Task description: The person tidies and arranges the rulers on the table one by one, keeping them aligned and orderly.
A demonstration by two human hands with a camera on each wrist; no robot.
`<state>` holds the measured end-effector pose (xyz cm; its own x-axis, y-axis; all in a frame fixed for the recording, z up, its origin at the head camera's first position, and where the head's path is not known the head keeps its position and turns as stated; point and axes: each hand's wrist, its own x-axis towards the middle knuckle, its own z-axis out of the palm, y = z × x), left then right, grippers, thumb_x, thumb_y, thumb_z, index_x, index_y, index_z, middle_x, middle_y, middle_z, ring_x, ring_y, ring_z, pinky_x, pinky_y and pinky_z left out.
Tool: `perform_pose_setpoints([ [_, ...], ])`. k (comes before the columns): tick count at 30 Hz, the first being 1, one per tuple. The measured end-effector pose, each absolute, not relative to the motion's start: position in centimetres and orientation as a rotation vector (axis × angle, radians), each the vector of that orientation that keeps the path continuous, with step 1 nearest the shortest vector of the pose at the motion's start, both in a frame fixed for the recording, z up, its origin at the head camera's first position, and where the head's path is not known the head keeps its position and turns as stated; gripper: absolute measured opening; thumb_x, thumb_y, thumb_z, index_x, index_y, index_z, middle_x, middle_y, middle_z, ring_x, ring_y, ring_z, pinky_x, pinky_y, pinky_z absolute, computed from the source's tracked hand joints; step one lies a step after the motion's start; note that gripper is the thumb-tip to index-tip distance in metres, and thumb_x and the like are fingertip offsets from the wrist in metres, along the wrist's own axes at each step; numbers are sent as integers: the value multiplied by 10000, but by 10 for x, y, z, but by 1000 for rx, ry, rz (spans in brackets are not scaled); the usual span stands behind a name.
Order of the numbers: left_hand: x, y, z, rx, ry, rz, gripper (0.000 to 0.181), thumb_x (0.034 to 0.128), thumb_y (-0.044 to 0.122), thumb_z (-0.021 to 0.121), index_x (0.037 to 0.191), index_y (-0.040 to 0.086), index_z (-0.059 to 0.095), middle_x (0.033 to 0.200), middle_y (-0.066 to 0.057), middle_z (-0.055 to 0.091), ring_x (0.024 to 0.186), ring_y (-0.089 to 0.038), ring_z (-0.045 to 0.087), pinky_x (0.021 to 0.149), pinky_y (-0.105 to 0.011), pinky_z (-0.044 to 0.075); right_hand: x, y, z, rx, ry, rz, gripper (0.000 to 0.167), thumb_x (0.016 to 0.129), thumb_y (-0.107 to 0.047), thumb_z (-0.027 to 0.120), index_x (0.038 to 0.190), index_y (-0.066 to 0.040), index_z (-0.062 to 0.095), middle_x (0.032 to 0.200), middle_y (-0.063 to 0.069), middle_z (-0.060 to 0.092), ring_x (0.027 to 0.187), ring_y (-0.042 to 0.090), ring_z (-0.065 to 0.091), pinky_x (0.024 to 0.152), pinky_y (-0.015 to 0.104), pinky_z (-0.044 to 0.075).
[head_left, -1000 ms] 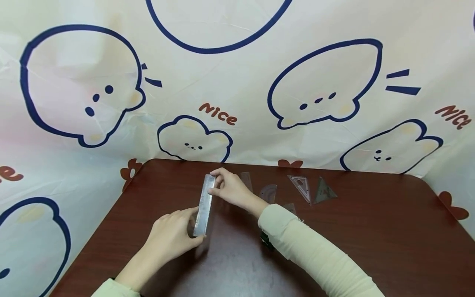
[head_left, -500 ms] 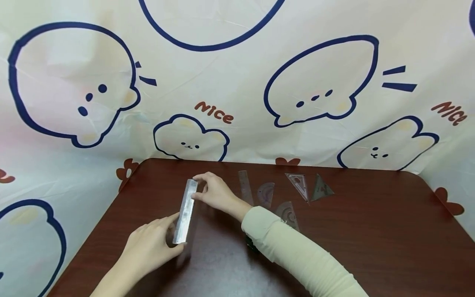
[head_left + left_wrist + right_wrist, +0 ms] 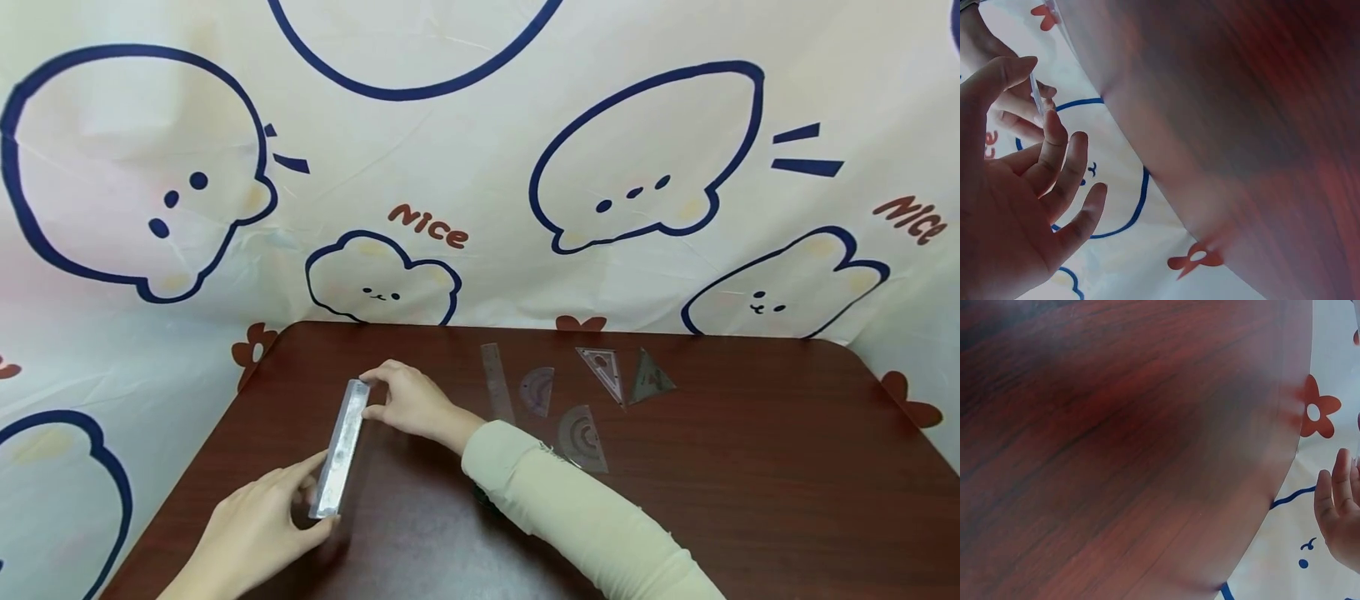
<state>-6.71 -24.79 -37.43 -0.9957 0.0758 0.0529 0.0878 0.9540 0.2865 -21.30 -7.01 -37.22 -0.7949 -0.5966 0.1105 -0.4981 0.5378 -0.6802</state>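
Note:
Both hands hold a clear, shiny ruler [image 3: 341,450] above the left part of the table in the head view. My left hand [image 3: 251,521] pinches its near end between thumb and fingers. At the far end, my right hand [image 3: 416,402] pinches the ruler's right corner. Seen in the left wrist view, the ruler [image 3: 1037,97] is a thin edge at the thumb and forefinger of my left hand [image 3: 1019,206]; the other fingers are loosely bent. The right wrist view catches only part of a hand [image 3: 1342,519] at its right edge.
On the brown table [image 3: 675,500] lie another clear ruler [image 3: 497,383], a small protractor [image 3: 537,390], a larger protractor [image 3: 582,437], a clear set square [image 3: 603,371] and a dark set square [image 3: 651,379]. A patterned curtain [image 3: 480,167] stands behind the table.
Both hands have carried the held ruler left and toward the near side. The larger protractor and the other ruler, partly covered before by the right arm, now show more.

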Motion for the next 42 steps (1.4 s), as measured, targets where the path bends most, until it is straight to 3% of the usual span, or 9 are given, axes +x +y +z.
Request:
perform_pose_setpoints([
  [8,-62,-269,-378,-69,-3186,-342,847,713,485,837,1406,90,552,820,79,524,709,-113,446,555,-317,359,-208,-89,-375,-925,2687,-1048,424,872,-262,786,1273,-182,673,1089,-58,630,773,17,525,663,150,424],
  [13,-59,-278,-378,-42,-3181,-307,832,728,466,830,1397,57,555,814,68,508,709,-121,441,549,-320,352,-208,-105,-376,-880,2667,-1096,422,864,-269,791,1263,-189,681,1064,-53,638,834,14,520,685,145,419],
  [20,-59,-283,-376,86,-3184,-289,721,740,466,829,1298,54,635,861,35,633,747,-148,579,591,-389,449,-213,-112,-379,-792,2585,-1139,438,855,-244,801,1266,-155,679,1087,-43,629,993,92,600,790,168,442],
  [27,-59,-288,-380,138,-3246,-305,726,722,511,837,1267,68,652,898,22,656,799,-189,622,643,-452,491,-214,-116,-385,-763,2530,-1125,401,853,-244,802,1228,-136,708,1069,-35,614,906,45,558,776,164,436],
  [32,-61,-290,-386,147,-3301,-320,744,713,518,841,1250,38,652,919,18,660,839,-207,628,678,-487,505,-212,-122,-388,-726,2494,-1098,422,846,-233,808,1239,-125,698,1123,-46,604,964,39,559,815,161,430],
  [39,-66,-294,-393,133,-3326,-340,708,697,456,868,1198,2,660,894,53,649,826,-178,623,707,-493,504,-206,-131,-391,-727,2575,-898,451,849,-281,803,1276,-204,678,1176,-93,594,1172,85,521,882,189,438],
  [42,-68,-296,-395,129,-3348,-347,703,705,455,865,1201,3,657,896,58,643,820,-162,614,694,-481,501,-204,-132,-395,-733,2593,-834,452,869,-279,782,1301,-227,660,1193,-114,580,1178,90,494,880,201,436],
])
